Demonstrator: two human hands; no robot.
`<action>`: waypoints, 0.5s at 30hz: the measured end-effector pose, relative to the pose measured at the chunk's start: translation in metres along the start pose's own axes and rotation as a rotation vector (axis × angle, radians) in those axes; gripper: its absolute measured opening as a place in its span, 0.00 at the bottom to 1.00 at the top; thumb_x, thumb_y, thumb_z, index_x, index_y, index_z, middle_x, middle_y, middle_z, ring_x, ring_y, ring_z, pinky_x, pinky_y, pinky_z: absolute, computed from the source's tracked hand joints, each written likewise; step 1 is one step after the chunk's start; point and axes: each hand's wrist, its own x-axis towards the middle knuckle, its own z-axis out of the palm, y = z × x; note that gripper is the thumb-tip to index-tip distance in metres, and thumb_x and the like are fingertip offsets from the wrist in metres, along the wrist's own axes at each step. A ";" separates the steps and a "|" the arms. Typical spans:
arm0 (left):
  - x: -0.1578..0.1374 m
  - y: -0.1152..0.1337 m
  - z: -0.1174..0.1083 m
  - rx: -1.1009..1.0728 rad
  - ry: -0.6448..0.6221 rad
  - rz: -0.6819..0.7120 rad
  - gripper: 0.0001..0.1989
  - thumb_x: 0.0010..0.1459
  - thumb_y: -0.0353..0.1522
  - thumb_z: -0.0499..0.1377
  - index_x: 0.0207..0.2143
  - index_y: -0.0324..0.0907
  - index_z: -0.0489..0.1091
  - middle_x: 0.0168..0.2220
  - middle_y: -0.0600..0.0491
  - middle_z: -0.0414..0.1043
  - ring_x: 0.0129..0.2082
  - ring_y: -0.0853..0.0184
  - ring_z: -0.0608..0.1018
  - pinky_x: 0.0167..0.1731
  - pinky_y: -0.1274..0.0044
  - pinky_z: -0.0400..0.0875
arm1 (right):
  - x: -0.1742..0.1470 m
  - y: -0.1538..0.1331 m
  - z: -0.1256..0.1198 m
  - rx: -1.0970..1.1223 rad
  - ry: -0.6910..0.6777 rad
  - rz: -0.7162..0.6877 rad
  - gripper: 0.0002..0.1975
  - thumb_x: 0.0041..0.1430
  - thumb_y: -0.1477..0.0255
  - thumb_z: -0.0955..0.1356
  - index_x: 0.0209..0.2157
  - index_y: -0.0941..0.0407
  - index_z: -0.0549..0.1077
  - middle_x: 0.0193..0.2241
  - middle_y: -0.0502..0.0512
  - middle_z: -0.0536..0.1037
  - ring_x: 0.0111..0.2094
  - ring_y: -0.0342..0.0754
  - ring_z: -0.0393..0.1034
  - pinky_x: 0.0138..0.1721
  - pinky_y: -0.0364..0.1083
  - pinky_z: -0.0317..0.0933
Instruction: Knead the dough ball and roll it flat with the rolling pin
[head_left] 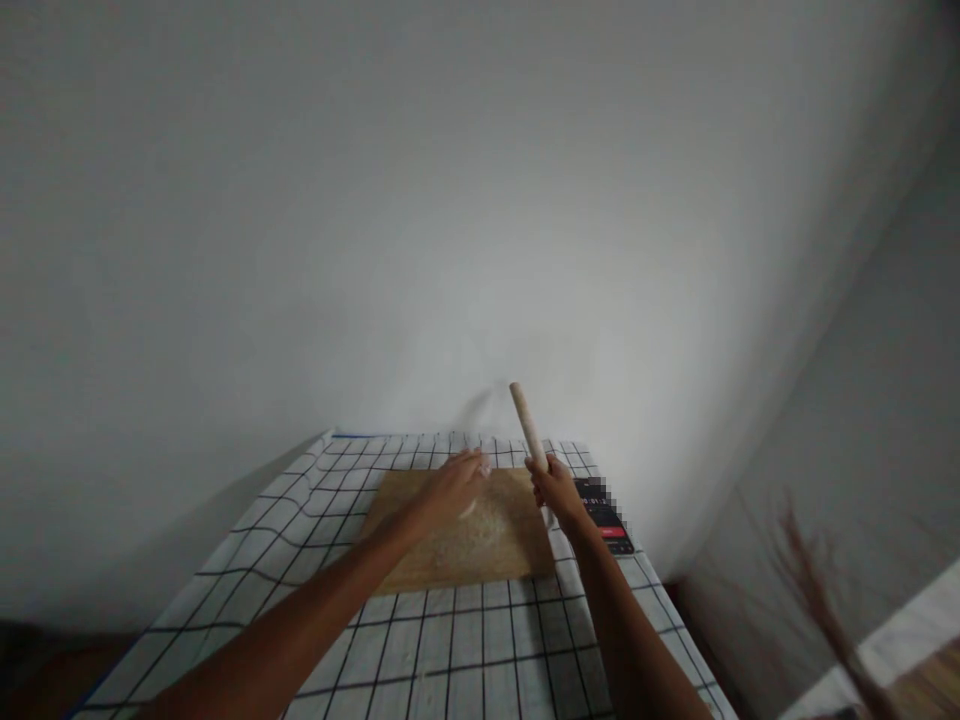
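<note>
My right hand (553, 482) is closed round a pale wooden rolling pin (528, 420), which tilts up and away over the board's right edge. Above the middle of a wooden board (495, 555) is my left hand (459, 480), its fingers curled together. Something whitish shows at those fingertips; whether it is dough or flour is unclear. A small pale piece (468, 510) shows just below that hand, partly hidden by it. Whitish dust marks the board's surface.
A white tablecloth (420, 650) with a dark grid covers the table. Right of the board lies a dark phone (615, 545) with a lit screen. A pale wall (450, 250) rises behind the table; blurred reddish twigs (814, 580) stand at the lower right.
</note>
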 end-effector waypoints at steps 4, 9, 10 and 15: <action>-0.024 -0.006 0.021 0.023 -0.037 0.077 0.20 0.63 0.34 0.51 0.54 0.39 0.72 0.62 0.41 0.67 0.66 0.53 0.63 0.67 0.61 0.49 | -0.001 0.007 0.005 0.035 -0.025 -0.003 0.20 0.55 0.52 0.69 0.32 0.56 0.67 0.19 0.43 0.66 0.16 0.39 0.59 0.16 0.39 0.56; -0.020 -0.013 0.026 -0.030 -0.023 0.082 0.19 0.60 0.32 0.55 0.53 0.42 0.73 0.59 0.43 0.71 0.63 0.52 0.68 0.65 0.61 0.55 | -0.012 0.016 0.002 0.095 -0.004 0.005 0.20 0.57 0.51 0.68 0.33 0.55 0.66 0.20 0.43 0.65 0.18 0.40 0.59 0.17 0.39 0.56; -0.015 -0.015 0.021 -0.051 -0.020 0.076 0.19 0.60 0.34 0.56 0.53 0.43 0.73 0.58 0.44 0.73 0.61 0.53 0.71 0.62 0.62 0.61 | -0.014 0.018 0.002 0.109 0.007 0.007 0.21 0.57 0.50 0.67 0.33 0.55 0.66 0.20 0.43 0.65 0.18 0.40 0.59 0.17 0.39 0.55; 0.003 -0.029 -0.008 -0.152 0.048 -0.040 0.22 0.66 0.43 0.49 0.55 0.45 0.71 0.54 0.46 0.76 0.59 0.56 0.73 0.56 0.64 0.69 | -0.017 0.021 0.003 0.159 0.037 0.005 0.22 0.56 0.49 0.67 0.33 0.54 0.65 0.19 0.42 0.63 0.17 0.39 0.57 0.16 0.39 0.54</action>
